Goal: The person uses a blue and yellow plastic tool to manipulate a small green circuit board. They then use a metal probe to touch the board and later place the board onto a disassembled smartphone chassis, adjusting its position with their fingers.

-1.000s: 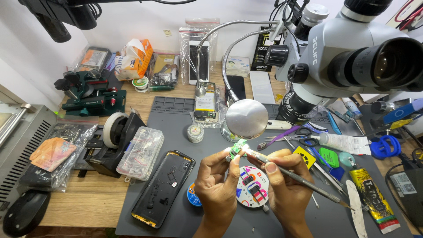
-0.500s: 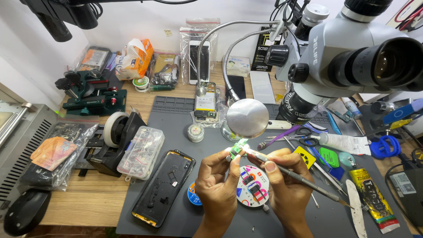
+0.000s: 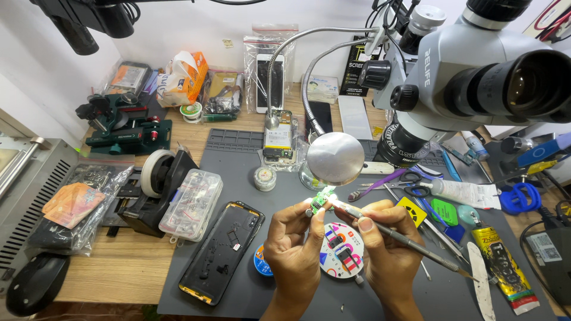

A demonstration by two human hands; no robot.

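My left hand (image 3: 295, 241) pinches a small green circuit board (image 3: 319, 201) and holds it up under the round lamp head (image 3: 335, 157). My right hand (image 3: 385, 244) grips thin metal tweezers (image 3: 410, 241), whose tip touches the board's right edge. Below both hands lies a round white parts disc (image 3: 341, 251) with small dark pieces on it. An opened phone shell (image 3: 223, 249) rests face up on the grey work mat (image 3: 238, 160), left of my left hand.
A microscope (image 3: 476, 77) hangs over the right side. A clear parts box (image 3: 191, 204) and a tape dispenser (image 3: 162, 178) sit at the left. Tools, scissors (image 3: 416, 184), glue tubes (image 3: 502, 264) and green picks crowd the right. A second phone board (image 3: 278, 139) lies behind.
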